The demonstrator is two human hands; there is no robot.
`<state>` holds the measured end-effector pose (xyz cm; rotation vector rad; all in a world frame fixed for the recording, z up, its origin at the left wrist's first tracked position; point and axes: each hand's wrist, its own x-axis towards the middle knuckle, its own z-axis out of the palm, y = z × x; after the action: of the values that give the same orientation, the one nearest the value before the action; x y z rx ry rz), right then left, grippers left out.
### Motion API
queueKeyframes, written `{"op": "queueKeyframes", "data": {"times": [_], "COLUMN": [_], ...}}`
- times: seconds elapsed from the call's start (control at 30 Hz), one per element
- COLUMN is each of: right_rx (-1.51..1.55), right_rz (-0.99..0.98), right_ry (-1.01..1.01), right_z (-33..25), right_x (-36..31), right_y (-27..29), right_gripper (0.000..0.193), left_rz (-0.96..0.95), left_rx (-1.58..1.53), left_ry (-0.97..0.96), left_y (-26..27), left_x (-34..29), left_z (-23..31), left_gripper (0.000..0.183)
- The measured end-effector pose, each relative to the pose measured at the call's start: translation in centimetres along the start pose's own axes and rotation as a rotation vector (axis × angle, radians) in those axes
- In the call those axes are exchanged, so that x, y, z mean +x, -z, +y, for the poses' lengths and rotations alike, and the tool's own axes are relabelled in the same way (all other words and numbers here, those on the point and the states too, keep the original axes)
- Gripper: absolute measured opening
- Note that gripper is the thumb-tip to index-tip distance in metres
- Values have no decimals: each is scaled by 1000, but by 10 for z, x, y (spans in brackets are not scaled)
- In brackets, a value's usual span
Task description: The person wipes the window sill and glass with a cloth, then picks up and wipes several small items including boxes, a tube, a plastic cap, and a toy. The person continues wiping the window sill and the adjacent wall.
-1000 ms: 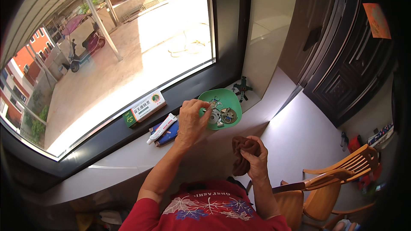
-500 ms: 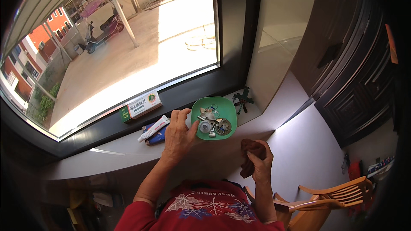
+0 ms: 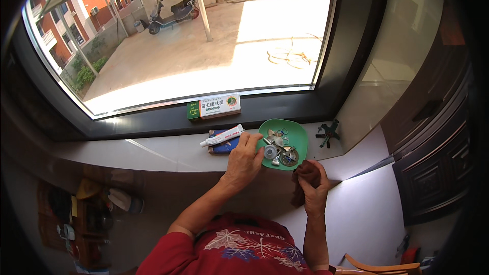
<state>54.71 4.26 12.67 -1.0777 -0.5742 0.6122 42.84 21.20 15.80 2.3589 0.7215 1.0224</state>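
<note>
So the right hand (image 3: 317, 192) has its grip closed on a bunched brown cloth (image 3: 299, 193), right by the bowl's near right edge. Left hand (image 3: 243, 165) is at the left rim of the green bowl (image 3: 299, 137), thumb and fingers a bit apart, can't tell if it's pinching the rim. Bowl's on the sill (image 3: 153, 155), with small metal bits (image 3: 290, 157) inside. 1 white tube (image 3: 223, 136) lies on a blue box (image 3: 222, 147) just left.

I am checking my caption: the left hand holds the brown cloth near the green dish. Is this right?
Not quite: the head view shows that the right hand, not the left hand, holds the brown cloth near the green dish.
</note>
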Motion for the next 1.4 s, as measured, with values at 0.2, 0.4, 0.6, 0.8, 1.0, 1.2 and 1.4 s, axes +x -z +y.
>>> {"op": "queueKeyframes", "data": {"times": [0.2,0.4,0.6,0.8,1.0,1.2,1.4], "right_rx": [-110,-144,-595,-576,-291,-266,-313], "right_rz": [12,-61,-89,-11,58,109,152], "right_ry": [65,60,296,216,96,105,43], "right_z": [8,4,2,12,3,-1,2], "right_x": [1,7,17,20,11,-7,-22], "right_y": [-10,-15,-12,-9,-17,-9,5], "right_gripper": [42,50,55,58,50,45,43], "left_rz": [114,-115,-131,-136,-154,-89,-230], "left_rx": [227,335,339,289,309,368,410], "left_ry": [-136,-103,-128,-109,-114,-155,-114], "left_y": [40,74,78,80,80,92,93], "left_x": [-6,3,7,7,9,11,11], "left_z": [-1,-46,-63,-62,-62,-47,-58], "left_gripper": [46,64,68,65,62,66,66]}}
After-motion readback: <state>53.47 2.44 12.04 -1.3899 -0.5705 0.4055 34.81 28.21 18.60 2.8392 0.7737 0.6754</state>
